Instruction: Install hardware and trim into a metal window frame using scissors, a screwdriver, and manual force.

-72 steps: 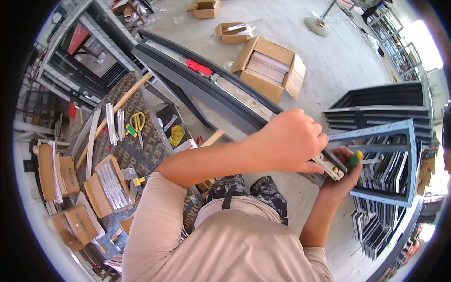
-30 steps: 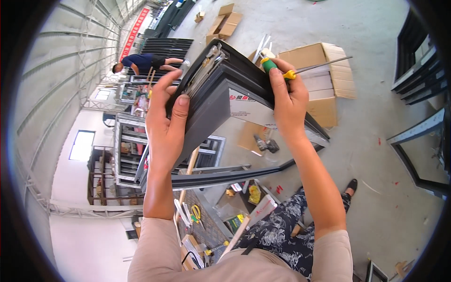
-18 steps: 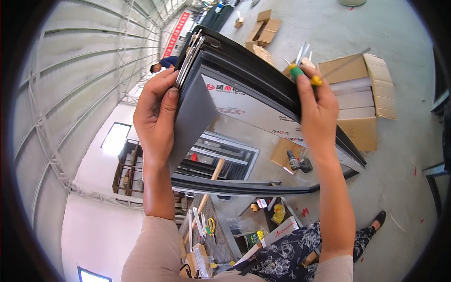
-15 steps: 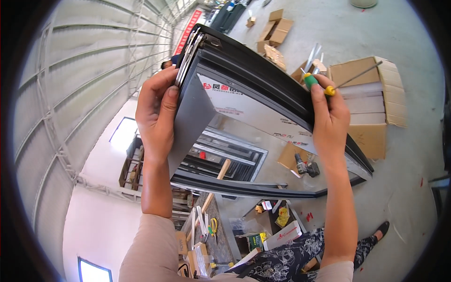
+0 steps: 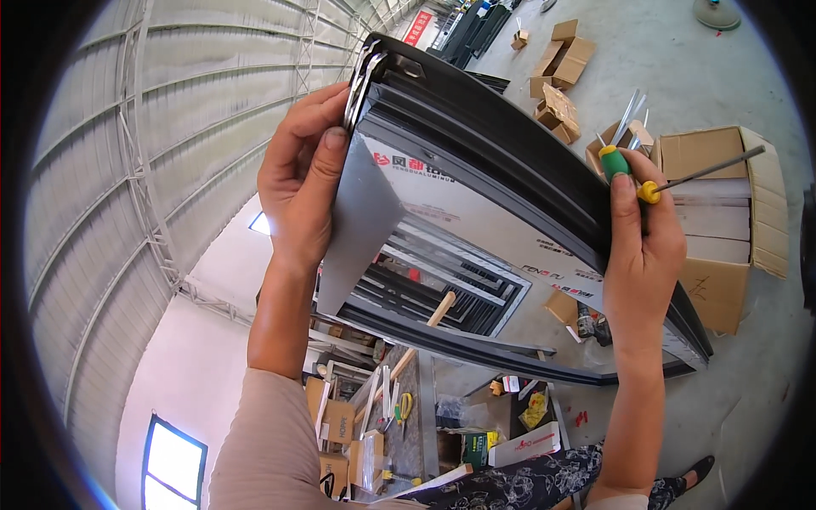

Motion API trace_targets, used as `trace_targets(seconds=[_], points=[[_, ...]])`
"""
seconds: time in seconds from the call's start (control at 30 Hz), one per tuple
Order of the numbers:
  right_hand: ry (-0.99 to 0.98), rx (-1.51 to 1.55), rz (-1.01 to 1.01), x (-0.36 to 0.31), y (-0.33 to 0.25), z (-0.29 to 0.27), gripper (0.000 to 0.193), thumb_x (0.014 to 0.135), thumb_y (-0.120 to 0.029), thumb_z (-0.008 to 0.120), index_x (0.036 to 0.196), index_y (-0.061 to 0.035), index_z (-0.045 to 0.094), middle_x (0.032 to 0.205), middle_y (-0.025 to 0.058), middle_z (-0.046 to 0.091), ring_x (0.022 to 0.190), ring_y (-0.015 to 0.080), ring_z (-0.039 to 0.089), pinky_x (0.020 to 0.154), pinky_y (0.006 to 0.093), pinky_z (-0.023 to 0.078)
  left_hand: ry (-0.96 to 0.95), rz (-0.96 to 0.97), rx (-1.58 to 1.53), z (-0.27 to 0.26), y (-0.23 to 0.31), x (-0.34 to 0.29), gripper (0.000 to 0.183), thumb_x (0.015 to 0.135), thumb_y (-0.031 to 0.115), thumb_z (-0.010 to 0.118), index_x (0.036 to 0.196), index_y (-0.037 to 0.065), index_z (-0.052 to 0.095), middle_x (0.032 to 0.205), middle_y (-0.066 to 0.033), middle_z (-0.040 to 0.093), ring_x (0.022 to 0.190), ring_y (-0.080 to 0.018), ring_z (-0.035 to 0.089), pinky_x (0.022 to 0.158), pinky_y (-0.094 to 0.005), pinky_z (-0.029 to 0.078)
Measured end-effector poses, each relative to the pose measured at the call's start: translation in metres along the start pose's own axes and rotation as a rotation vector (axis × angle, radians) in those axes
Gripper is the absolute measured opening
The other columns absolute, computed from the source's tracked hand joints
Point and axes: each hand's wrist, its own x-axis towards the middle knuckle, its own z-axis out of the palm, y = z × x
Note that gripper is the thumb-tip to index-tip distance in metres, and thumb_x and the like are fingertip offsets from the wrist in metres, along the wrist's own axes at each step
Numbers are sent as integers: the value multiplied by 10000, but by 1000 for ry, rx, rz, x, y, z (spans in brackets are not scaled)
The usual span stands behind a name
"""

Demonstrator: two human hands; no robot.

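Observation:
Both hands hold up a dark grey aluminium window frame (image 5: pixel 510 157), tilted, its inner face partly covered by printed white protective film. My left hand (image 5: pixel 308 170) is closed on its upper left corner, thumb in front, against thin silvery metal strips (image 5: pixel 360 85) at the edge. Along the top bar to the right, my right hand (image 5: pixel 642 234) grips the frame. Its fingers also hold what look like two screwdrivers: a green-and-yellow handle (image 5: pixel 614 161) with a short tip, and a yellow-ended one with a long dark shaft (image 5: pixel 714 167). Their lower parts are hidden by the fingers.
Open cardboard boxes (image 5: pixel 718 285) lie on the floor at right, with more farther back. Through the frame show other frames (image 5: pixel 476 285) and a partly hidden power drill (image 5: pixel 586 321). Below left, a bench (image 5: pixel 414 425) carries green-and-yellow pliers (image 5: pixel 403 408), beside an open container of packets.
The view has swung left, so the frame and both hands appear farther right. Both hands keep the same hold. The drill is now mostly hidden behind the frame and right hand.

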Motion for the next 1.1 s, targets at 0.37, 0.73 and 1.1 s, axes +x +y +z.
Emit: trace_targets(seconds=[0.37,0.73,1.1], points=[[31,22,-54,-3,0,-3,261,962,-194,535,1146,-18,593,694,74,534,610,121,453,585,246,399,0,19,22,1,11,-1,249,932,75,567,1152,-34,607,1256,-146,563,1125,-185,538,987,-295,388],[32,-5,-58,-2,1,-9,239,952,-178,545,1125,-20,595,681,94,530,583,139,474,564,270,405,30,4,54,9,11,-1,235,936,70,556,1144,-23,611,1257,-141,569,1117,-181,549,985,-295,397],[19,-8,-102,-2,3,-11,232,937,-155,562,1130,-28,582,794,152,610,664,256,592,626,321,459,52,4,64,4,9,-3,233,933,88,567,1136,-15,617,1263,-139,571,1118,-180,553,982,-292,401]])
